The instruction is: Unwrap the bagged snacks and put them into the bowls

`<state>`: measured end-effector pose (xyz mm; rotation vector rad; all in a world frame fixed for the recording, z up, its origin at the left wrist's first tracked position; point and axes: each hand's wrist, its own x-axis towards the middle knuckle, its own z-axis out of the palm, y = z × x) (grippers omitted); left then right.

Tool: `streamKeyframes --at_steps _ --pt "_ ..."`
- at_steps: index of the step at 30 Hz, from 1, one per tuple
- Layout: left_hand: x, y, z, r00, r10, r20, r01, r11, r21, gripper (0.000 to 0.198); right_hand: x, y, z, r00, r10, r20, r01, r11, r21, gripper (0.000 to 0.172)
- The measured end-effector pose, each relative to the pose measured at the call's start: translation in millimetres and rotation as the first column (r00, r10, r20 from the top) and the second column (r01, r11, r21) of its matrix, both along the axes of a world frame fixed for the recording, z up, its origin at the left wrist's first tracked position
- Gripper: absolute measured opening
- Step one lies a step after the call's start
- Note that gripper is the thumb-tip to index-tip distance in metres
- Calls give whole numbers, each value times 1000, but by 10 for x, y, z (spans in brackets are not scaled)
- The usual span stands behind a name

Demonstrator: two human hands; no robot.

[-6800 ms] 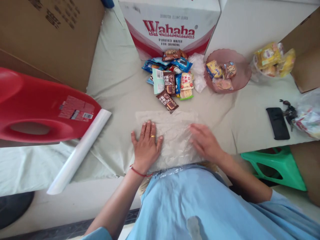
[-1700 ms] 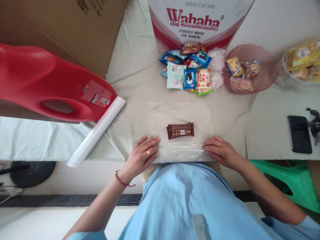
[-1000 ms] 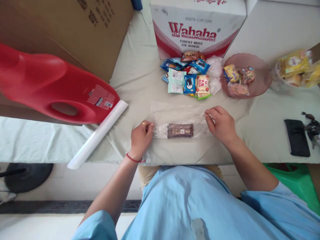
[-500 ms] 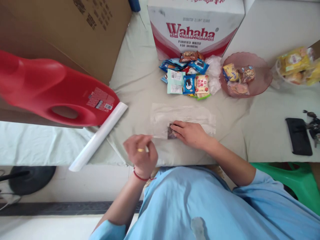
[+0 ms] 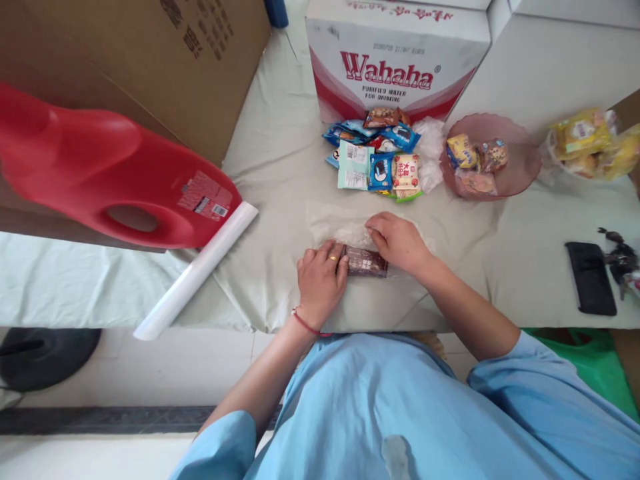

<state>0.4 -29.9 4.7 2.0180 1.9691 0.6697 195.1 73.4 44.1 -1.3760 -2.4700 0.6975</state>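
A small dark brown snack packet (image 5: 367, 261) with pale printing lies on a sheet of clear plastic (image 5: 323, 217), perhaps a flat bag, near the table's front edge. Over the packet's left end rests my left hand (image 5: 323, 273), fingers stretched out flat and thumb along the packet. My right hand (image 5: 397, 243) is above the packet's right part, its thumb and fingertips pinched together on the clear plastic. How much plastic lies between those fingertips is partly hidden.
Wrapped snacks (image 5: 380, 167) are heaped before a Wahaha carton (image 5: 400, 60). A pink bowl (image 5: 525, 157) holds more snacks. Left are a red jug (image 5: 100, 173) and a white roll (image 5: 200, 270) overhanging the edge. A black phone (image 5: 593, 277) and keys (image 5: 623, 260) lie right.
My left hand has come down from the air onto the packet's left end. My right hand has lifted off the packet and shifted up and right, uncovering it.
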Motion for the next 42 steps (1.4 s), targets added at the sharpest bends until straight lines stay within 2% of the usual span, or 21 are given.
streamKeyframes --at_steps 2,4,6,8,11,13,15,18,20,23,25,27,29,31,33,34,35,37,38,39,42 --pt "10 -10 -12 1000 11 -29 -11 1000 9 44 -78 112 54 996 -27 90 20 997 71 37" --pt "16 -13 -26 998 33 -57 -31 999 34 44 -183 221 49 985 22 169 -40 994 104 45" --pt "20 -19 -41 997 39 -72 -34 997 65 41 -286 319 -7 971 58 233 -80 993 87 57" --pt "29 -33 -51 996 34 -84 -27 996 89 38 -361 403 -74 960 46 275 -55 998 25 60" --pt "55 -59 -52 993 53 -103 -43 994 97 36 -399 487 -111 958 25 287 6 994 -105 36" --pt "78 -68 -44 992 67 -107 -57 994 90 35 -378 498 -66 968 39 249 -7 991 -130 22" --pt "99 -69 -40 992 78 -103 -69 994 90 35 -332 450 27 983 68 168 -56 995 -78 18" --pt "105 -69 -70 992 97 -76 -88 990 107 33 -241 250 178 987 145 64 -145 989 -7 21" --pt "75 -77 -116 996 91 -20 -88 988 124 32 -184 54 221 966 247 76 -245 969 -30 28" --pt "-33 -87 -182 981 122 150 -149 972 180 38 -122 -243 159 903 400 158 -389 916 -97 37" --pt "-142 -66 -195 942 183 279 -240 953 183 49 -102 -386 79 877 430 214 -417 903 -108 40" --pt "-266 -7 -172 901 219 374 -279 953 116 68 -99 -469 17 868 420 265 -406 908 -106 43" --pt "-388 78 -125 885 157 439 -182 983 17 80 -105 -500 -6 871 396 291 -383 918 -101 44" --pt "-491 164 -74 867 45 497 -10 997 -74 66 -114 -505 -1 877 379 294 -368 925 -94 44" --pt "-556 232 -33 812 21 583 57 992 -115 34 -121 -509 16 881 372 291 -365 927 -80 44" --pt "-569 258 -19 776 63 628 14 993 -117 24 -125 -514 24 880 374 294 -369 927 -74 45" --pt "-566 280 -6 733 127 668 -65 991 -117 23 -129 -522 30 878 374 299 -372 926 -69 45" --pt "-514 312 14 663 262 702 -252 960 -120 30 -141 -543 37 874 370 315 -369 927 -64 45" --pt "-469 322 23 665 307 681 -312 943 -120 33 -149 -555 38 873 365 322 -365 929 -64 44" --pt "-420 328 30 703 326 632 -331 937 -114 33 -156 -565 38 875 359 326 -359 931 -63 44" --pt "-315 310 39 900 209 382 -186 978 -96 44 -158 -590 26 889 344 302 -345 937 -54 43"
